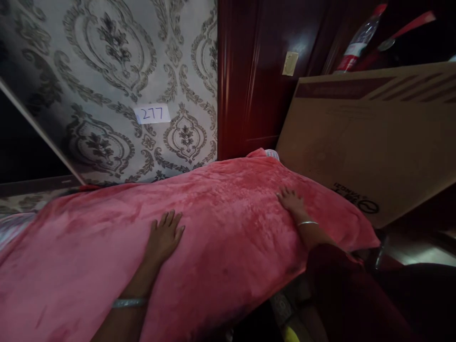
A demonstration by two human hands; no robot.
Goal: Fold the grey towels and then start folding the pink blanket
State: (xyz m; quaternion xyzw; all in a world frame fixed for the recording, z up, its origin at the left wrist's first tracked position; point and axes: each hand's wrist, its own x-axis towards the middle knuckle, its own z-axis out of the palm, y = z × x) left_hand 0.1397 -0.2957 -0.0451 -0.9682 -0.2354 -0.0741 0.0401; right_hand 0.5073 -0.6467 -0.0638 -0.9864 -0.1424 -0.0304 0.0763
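Head view. A pink plush blanket [221, 228] lies spread over a raised surface, filling the lower left and centre of the frame, its far edge against the patterned wallpaper [107, 71]. The left hand [164, 237] rests flat on the blanket near its middle, fingers spread, grasping nothing; a bangle [128, 302] circles that wrist. The right hand [290, 200] lies palm down near the blanket's right end, fingers extended, likewise unclenched. A white label [152, 114] reading 277 is fixed to the wallpaper. A large cardboard box [374, 142] leans just beside the blanket's right end, against dark wooden panelling [256, 71].
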